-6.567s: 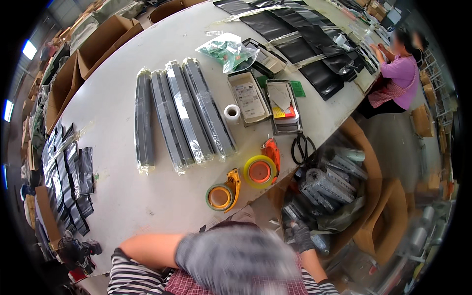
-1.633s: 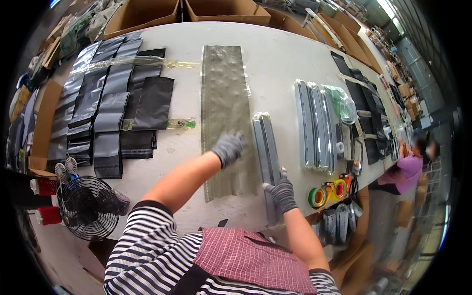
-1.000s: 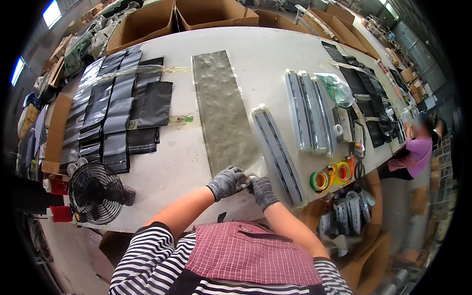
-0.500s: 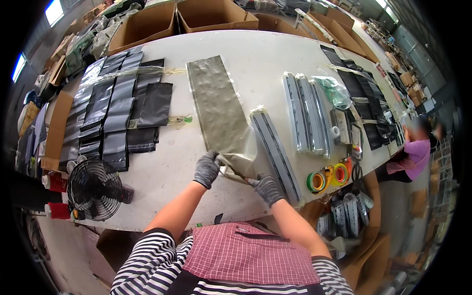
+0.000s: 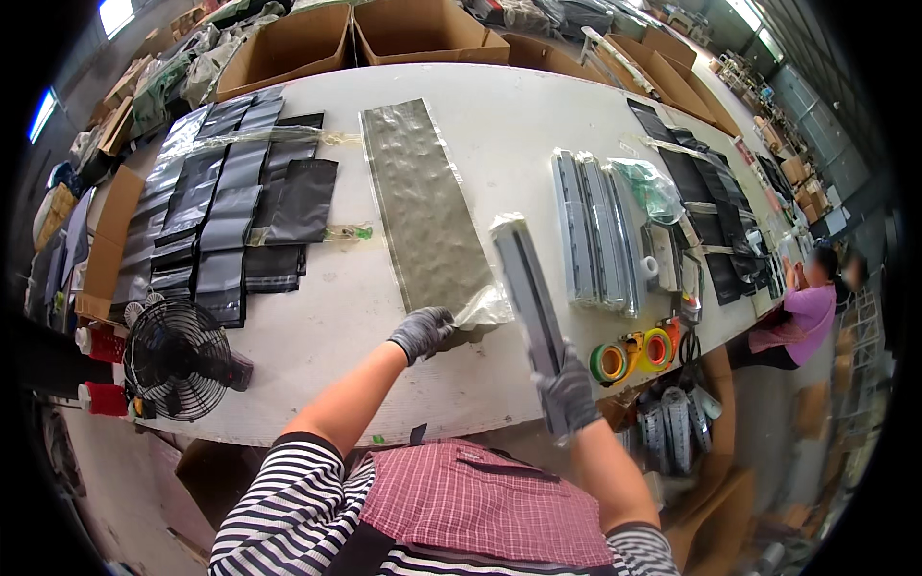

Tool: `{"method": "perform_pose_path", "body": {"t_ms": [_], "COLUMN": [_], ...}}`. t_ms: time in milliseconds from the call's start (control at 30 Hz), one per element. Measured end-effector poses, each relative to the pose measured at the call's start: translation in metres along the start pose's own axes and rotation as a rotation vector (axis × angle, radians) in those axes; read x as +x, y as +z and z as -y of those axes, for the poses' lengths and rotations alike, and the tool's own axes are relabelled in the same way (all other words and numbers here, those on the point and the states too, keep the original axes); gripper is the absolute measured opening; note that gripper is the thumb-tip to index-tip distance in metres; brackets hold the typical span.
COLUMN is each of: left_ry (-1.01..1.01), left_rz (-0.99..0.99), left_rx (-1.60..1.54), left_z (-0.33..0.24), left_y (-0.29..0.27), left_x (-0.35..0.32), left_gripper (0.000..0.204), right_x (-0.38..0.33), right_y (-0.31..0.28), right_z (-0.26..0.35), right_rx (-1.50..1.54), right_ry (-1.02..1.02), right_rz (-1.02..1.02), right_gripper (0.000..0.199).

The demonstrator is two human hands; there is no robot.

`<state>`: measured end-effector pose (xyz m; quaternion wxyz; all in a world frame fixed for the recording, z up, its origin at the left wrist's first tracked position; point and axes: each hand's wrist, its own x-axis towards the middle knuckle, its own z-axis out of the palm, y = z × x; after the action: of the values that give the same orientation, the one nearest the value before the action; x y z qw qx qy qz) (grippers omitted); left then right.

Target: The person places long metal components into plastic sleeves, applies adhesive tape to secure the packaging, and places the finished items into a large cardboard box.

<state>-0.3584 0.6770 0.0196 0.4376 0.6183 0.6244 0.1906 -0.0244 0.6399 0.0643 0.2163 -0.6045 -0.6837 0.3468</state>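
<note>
A long olive-grey plastic bag [image 5: 427, 206] lies flat in the middle of the white table [image 5: 331, 288], its clear, crumpled mouth toward me. My left hand [image 5: 423, 335], in a grey glove, is closed on the bag's near left corner. My right hand [image 5: 569, 392], gloved too, grips the lower end of a long grey strip-shaped piece in clear wrap [image 5: 529, 288]. That piece is lifted and slants away from me, just right of the bag mouth. Several similar wrapped pieces [image 5: 597, 230] lie side by side farther right.
Black plastic bags [image 5: 226, 202] are taped down at the left, others [image 5: 706, 192] at the right. A black fan [image 5: 182, 360] stands near left. Tape rolls [image 5: 634, 357] sit at the near right edge. Cardboard boxes [image 5: 427, 38] line the far side. A person in purple [image 5: 805, 322] is at right.
My right hand has let go of the bag mouth and picked up the wrapped grey strip from the table. My left hand has shifted slightly right and stays on the bag.
</note>
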Motion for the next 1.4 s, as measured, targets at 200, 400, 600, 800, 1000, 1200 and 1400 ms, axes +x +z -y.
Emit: {"method": "perform_pose_path", "body": {"t_ms": [200, 400, 600, 800, 1000, 1200, 1400], "left_ry": [0.374, -0.049, 0.012, 0.562, 0.03, 0.309, 0.15], "left_rz": [-0.069, -0.07, -0.196, -0.307, -0.292, -0.12, -0.164], "left_rx": [-0.19, -0.389, -0.338, 0.455, 0.437, 0.424, 0.344], "left_z": [0.091, 0.058, -0.039, -0.051, -0.003, -0.033, -0.003], "left_y": [0.015, -0.005, -0.03, -0.011, 0.005, 0.01, 0.003], "left_x": [0.038, 0.026, -0.018, -0.033, -0.033, -0.031, -0.071], "left_gripper": [0.02, 0.024, 0.021, 0.024, 0.045, 0.024, 0.028], "right_x": [-0.065, -0.085, -0.084, -0.086, -0.064, 0.005, 0.033], "right_y": [0.003, 0.0, -0.012, 0.001, 0.011, 0.087, 0.116], "right_z": [0.042, 0.017, 0.033, 0.015, 0.046, 0.05, 0.044], "right_rx": [-0.386, -0.505, -0.609, 0.355, 0.263, 0.007, 0.047], "right_ry": [-0.181, -0.067, -0.051, 0.282, 0.238, 0.147, 0.161], "right_rz": [0.227, 0.23, 0.299, 0.418, 0.455, 0.075, -0.051], "right_gripper": [0.09, 0.092, 0.093, 0.084, 0.082, 0.082, 0.072]}}
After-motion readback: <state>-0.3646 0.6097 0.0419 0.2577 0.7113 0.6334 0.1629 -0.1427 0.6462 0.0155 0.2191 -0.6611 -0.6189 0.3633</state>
